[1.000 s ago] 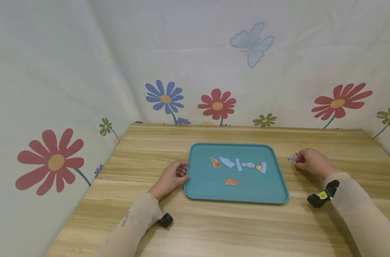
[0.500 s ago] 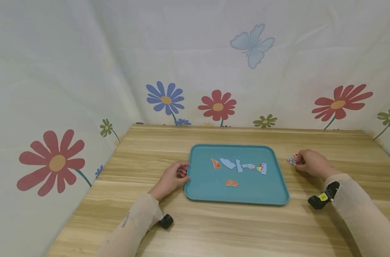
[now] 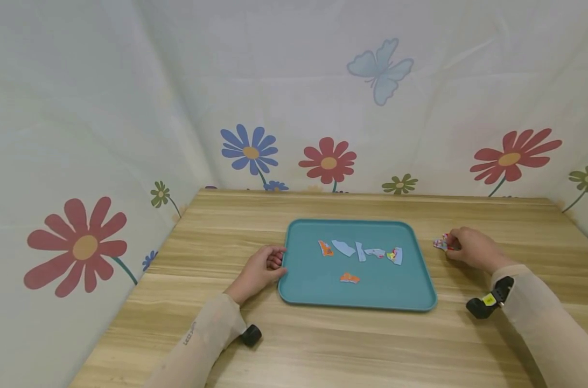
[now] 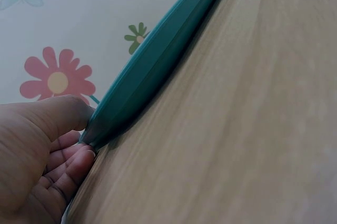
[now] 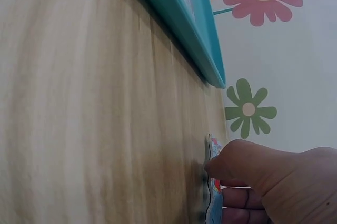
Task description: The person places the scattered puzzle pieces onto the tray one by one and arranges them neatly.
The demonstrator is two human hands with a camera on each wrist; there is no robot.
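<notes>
A teal tray (image 3: pixel 308 288) lies on the wooden table. My left hand (image 3: pixel 259 274) holds its left edge, thumb (image 4: pixel 71 114) at the rim and curled fingers against the side. Off the tray's right side, my right hand (image 3: pixel 475 249) pinches a colourful printed card piece (image 5: pixel 214 211) with a wavy edge, close over the table. On the tray, a row holds an orange piece (image 3: pixel 326 248), pale blue pieces (image 3: pixel 343 248) and a pale piece with yellow and red print (image 3: pixel 394 256). Another orange piece (image 3: pixel 349 278) lies nearer the front.
The wooden table (image 3: pixel 352 345) reaches back to a white cloth (image 3: pixel 294 81) printed with flowers and a butterfly. Black wrist cameras (image 3: pixel 251 335) are strapped to both forearms.
The right hand shifts the printed card piece very slightly. The left hand stays at the tray's edge, and the pieces on the tray keep their places.
</notes>
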